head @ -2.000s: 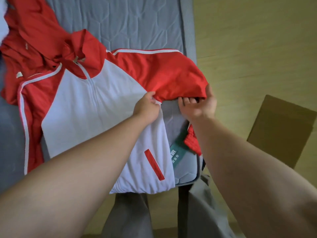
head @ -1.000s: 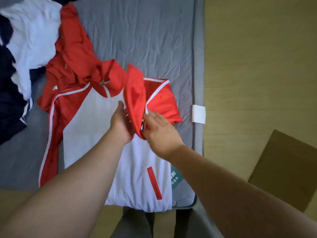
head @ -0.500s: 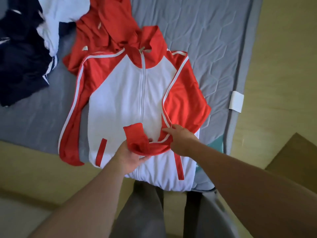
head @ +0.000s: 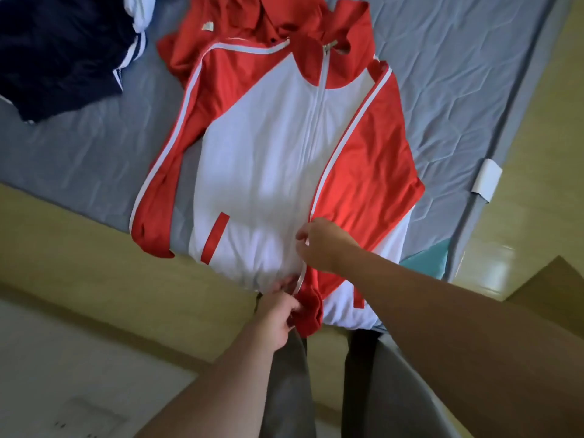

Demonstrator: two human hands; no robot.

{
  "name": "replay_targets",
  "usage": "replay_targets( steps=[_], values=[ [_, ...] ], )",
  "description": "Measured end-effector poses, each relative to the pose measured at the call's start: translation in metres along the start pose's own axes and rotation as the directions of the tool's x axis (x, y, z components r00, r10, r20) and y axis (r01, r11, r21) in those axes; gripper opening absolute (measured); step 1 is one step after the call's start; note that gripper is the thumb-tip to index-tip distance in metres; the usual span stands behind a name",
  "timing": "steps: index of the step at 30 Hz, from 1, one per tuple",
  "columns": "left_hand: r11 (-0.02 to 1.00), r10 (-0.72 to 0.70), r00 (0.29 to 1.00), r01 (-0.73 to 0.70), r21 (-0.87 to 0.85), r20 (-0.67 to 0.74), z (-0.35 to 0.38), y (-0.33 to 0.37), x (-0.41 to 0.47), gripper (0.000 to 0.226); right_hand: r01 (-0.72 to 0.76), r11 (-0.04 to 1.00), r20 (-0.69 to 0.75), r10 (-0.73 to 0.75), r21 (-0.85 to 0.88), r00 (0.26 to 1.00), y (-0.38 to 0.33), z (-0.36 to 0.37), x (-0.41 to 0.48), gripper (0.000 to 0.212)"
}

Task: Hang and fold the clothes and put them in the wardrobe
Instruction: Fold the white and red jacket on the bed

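- Head view: red-and-white jacket (head: 268, 153) lies front-up and zipped on the grey mattress (head: 458, 90), hem at the near edge.
- One red sleeve (head: 369, 172) is folded down across the front.
- Left hand (head: 278, 314) pinches the red cuff (head: 309, 314) at the hem.
- Right hand (head: 325, 245) rests on the folded sleeve, fingers curled; can't tell if it is gripping.
- Navy garment (head: 60, 52) lies far left on the mattress.

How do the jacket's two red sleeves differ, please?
The unfolded sleeve lies straight beside the white body, untouched; the folded sleeve slants across the front. The unfolded sleeve's cuff lies free at the mattress edge; the folded sleeve's cuff is gripped by the left hand, with the right hand touching it higher up. Both are red with a white stripe.
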State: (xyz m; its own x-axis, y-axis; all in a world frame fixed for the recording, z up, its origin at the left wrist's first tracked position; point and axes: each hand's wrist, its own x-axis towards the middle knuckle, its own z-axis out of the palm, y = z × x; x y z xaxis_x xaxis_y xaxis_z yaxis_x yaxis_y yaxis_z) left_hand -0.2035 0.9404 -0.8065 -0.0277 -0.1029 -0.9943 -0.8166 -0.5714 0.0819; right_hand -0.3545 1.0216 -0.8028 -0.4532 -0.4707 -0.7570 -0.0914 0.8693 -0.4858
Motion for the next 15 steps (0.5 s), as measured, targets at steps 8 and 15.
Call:
replay_targets(
  steps=[8, 15],
  values=[
    [0.802, 0.192, 0.978, -0.206, 0.56, 0.085, 0.007, 0.013, 0.007, 0.022, 0.101, 0.972, 0.208, -0.056, -0.212, 0.976, -0.018, 0.008, -0.001, 0.029],
    [0.652, 0.259, 0.966, -0.156, 0.742, -0.025, 0.011, 0.018, 0.02, 0.023, 0.035, 0.995, -0.046, -0.031, 0.095, 0.998, -0.005, 0.01, 0.001, 0.069]
  ],
)
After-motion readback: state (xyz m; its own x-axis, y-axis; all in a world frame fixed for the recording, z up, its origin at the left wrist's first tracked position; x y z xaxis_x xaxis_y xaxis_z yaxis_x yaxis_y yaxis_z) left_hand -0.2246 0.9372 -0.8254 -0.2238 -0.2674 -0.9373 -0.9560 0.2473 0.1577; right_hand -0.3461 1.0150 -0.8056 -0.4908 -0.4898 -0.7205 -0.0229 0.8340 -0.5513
